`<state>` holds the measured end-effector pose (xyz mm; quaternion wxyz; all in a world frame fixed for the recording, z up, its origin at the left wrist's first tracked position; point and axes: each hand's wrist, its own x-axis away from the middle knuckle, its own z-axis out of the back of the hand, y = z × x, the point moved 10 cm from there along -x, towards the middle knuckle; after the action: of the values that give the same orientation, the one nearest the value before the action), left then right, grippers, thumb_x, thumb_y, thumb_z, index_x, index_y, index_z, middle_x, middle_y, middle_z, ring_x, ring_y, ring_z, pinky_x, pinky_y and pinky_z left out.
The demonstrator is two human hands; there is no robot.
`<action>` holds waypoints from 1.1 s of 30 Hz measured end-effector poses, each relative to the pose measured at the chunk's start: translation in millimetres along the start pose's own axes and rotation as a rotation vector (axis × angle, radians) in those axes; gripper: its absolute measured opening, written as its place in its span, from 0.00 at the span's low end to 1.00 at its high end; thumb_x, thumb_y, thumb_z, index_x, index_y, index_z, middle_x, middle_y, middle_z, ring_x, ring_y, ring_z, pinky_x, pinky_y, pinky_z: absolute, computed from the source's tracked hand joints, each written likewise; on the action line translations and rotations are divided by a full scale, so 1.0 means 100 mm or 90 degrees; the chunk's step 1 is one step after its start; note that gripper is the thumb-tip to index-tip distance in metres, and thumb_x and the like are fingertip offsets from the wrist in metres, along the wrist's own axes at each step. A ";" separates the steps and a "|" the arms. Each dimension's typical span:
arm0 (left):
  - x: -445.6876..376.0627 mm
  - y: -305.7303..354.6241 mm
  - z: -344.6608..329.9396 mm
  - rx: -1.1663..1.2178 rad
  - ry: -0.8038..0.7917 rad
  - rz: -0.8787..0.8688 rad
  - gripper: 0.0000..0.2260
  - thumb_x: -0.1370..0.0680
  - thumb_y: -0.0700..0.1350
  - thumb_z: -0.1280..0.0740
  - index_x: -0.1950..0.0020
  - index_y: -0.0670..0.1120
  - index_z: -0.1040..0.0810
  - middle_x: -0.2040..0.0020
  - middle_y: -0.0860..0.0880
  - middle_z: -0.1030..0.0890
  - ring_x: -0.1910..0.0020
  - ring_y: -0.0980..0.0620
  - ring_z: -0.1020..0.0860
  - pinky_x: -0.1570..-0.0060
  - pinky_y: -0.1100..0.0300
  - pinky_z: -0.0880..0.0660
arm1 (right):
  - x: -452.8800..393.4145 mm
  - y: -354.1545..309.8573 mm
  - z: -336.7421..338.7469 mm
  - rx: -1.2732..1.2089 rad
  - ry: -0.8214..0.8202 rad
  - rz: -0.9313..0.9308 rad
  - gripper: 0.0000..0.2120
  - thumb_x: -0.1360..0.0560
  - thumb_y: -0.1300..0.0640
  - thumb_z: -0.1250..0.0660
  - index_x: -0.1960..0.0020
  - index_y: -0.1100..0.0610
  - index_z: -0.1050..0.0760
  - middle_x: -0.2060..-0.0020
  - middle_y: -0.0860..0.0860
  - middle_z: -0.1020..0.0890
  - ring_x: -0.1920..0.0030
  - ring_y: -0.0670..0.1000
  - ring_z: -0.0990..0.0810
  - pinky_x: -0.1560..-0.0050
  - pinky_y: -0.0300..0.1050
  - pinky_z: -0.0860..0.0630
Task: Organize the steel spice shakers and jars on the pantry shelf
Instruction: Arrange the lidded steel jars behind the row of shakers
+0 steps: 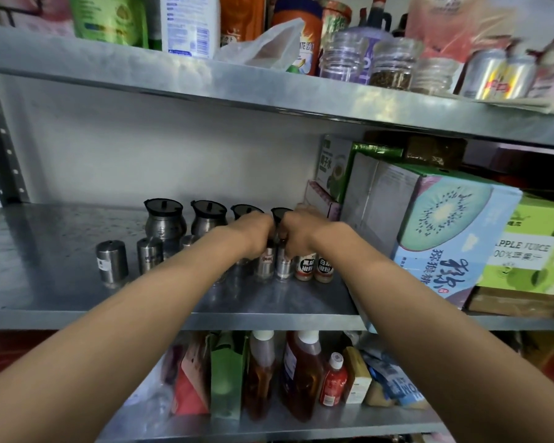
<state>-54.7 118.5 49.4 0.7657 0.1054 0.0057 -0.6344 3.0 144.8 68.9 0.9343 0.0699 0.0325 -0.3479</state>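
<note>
Reached in with both arms to the middle shelf, hands side by side at the right end of the front row. Left hand closed down over the top of a steel shaker with a red label; right hand closed the same way over the plain steel shaker just to its right, the two shakers touching or nearly so. Both stood upright, long axes vertical, straight beneath the palms, so any coming move looked like a lift or a slide along the shelf, not a tilt. Measured from the red-labelled shaker: just right of the pair, two small pepper bottles with white-and-red labels, then the kiwi carton close beyond them, leaving little room on that side. To its left, another shaker and, further left and set apart, a lone shaker; one more partly hidden behind the left forearm. Behind it, a back row of four steel jars with dark lids, the two right-hand ones mostly covered by the hands. Judged that the free space lay leftward, nearer the left hand. Fingertips themselves out of sight, so tightness of the hold could not be told.
</note>
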 end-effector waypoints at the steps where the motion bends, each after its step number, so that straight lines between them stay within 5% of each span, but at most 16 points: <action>1: -0.01 0.00 0.00 0.004 0.000 0.004 0.08 0.29 0.34 0.33 0.53 0.46 0.22 0.53 0.45 0.22 0.53 0.44 0.21 0.60 0.59 0.30 | -0.02 0.01 -0.01 -0.001 -0.002 -0.002 0.20 0.32 0.51 0.25 0.41 0.53 0.21 0.45 0.58 0.23 0.40 0.58 0.27 0.46 0.44 0.28; 9: -0.10 0.01 -0.01 0.014 0.023 0.016 0.11 0.27 0.33 0.35 0.48 0.44 0.22 0.56 0.46 0.24 0.60 0.49 0.26 0.61 0.59 0.31 | -0.08 0.08 -0.05 0.003 -0.005 -0.003 0.19 0.30 0.53 0.28 0.40 0.54 0.23 0.44 0.57 0.23 0.38 0.58 0.30 0.43 0.44 0.33; 18: 0.00 -0.10 0.01 0.049 0.024 -0.028 0.07 0.27 0.38 0.32 0.51 0.45 0.20 0.51 0.44 0.18 0.50 0.44 0.20 0.56 0.59 0.27 | -0.11 0.15 -0.11 -0.038 -0.034 -0.047 0.22 0.31 0.51 0.29 0.39 0.54 0.25 0.43 0.60 0.25 0.38 0.60 0.28 0.47 0.45 0.30; 24: 0.23 -0.41 0.41 0.073 0.094 0.000 0.12 0.25 0.37 0.34 0.43 0.45 0.19 0.44 0.45 0.18 0.44 0.46 0.22 0.48 0.62 0.29 | -0.16 -0.03 0.06 -0.117 0.027 -0.050 0.16 0.32 0.48 0.35 0.46 0.49 0.20 0.44 0.57 0.20 0.40 0.60 0.24 0.40 0.46 0.25; 29: 0.33 -0.73 0.38 0.045 0.027 0.021 0.08 0.29 0.43 0.28 0.50 0.47 0.18 0.50 0.48 0.18 0.49 0.48 0.21 0.47 0.55 0.24 | -0.34 -0.29 0.05 -0.140 0.025 -0.015 0.17 0.27 0.51 0.34 0.39 0.47 0.22 0.40 0.55 0.20 0.40 0.59 0.23 0.39 0.47 0.25; 33: 0.36 -0.86 0.20 0.020 -0.040 0.025 0.10 0.31 0.46 0.26 0.50 0.49 0.18 0.51 0.49 0.17 0.51 0.49 0.20 0.48 0.54 0.23 | -0.49 -0.51 -0.09 -0.134 -0.030 0.021 0.15 0.26 0.50 0.33 0.39 0.49 0.22 0.42 0.53 0.19 0.44 0.57 0.21 0.48 0.44 0.26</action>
<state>-133.4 65.1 51.1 0.7762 0.0977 -0.0306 -0.6221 -67.6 140.1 59.8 0.9425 -0.0362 0.0459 -0.3291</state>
